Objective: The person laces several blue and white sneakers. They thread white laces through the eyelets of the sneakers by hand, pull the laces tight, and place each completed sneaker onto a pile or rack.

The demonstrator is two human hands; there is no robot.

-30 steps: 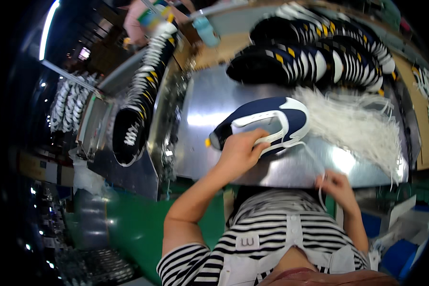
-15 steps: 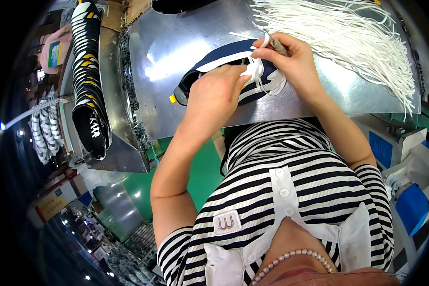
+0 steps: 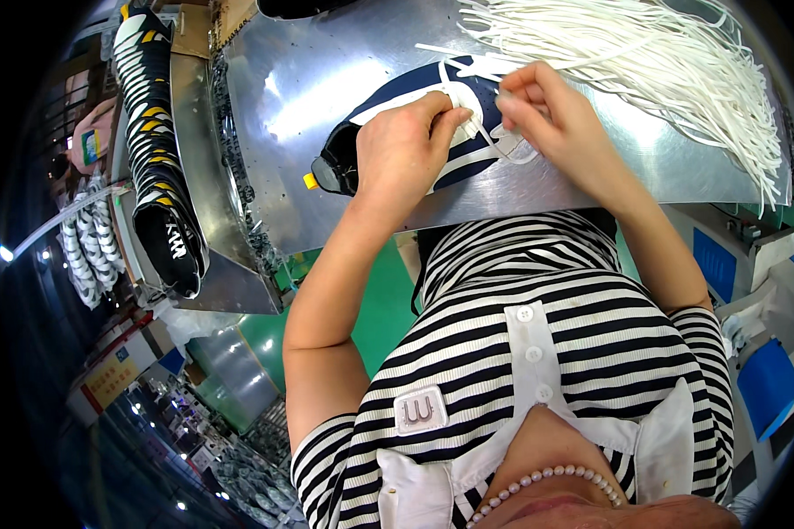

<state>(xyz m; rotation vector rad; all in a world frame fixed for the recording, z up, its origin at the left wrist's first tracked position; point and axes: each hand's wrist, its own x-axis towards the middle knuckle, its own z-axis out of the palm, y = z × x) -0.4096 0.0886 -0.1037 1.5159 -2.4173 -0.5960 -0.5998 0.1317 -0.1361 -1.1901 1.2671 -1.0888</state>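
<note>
A navy shoe (image 3: 400,88) with white lacing strips and a yellow heel tab lies on its side on the metal table, its toe to the right. My left hand (image 3: 404,145) is over the shoe's opening, thumb and forefinger pinched on the white edge beside the eyelets. A white shoelace (image 3: 483,132) runs through the lacing area and loops beyond it. Near the toe, my right hand (image 3: 556,123) has its fingers curled in toward the thumb, close to the lace; what they hold is hidden. No tool shows in it.
A large bundle of white shoelaces (image 3: 644,79) spreads over the right of the metal table (image 3: 282,167). Left of it, a long row of nested black, white and yellow shoes (image 3: 154,132) stands beside a metal trough (image 3: 205,150). Part of a black object (image 3: 304,7) shows at the far edge.
The grey-handled hooked tool in my right hand is no longer visible. That hand has moved slightly right, and my left fingers have closed in a pinch at the shoe's lacing edge.
</note>
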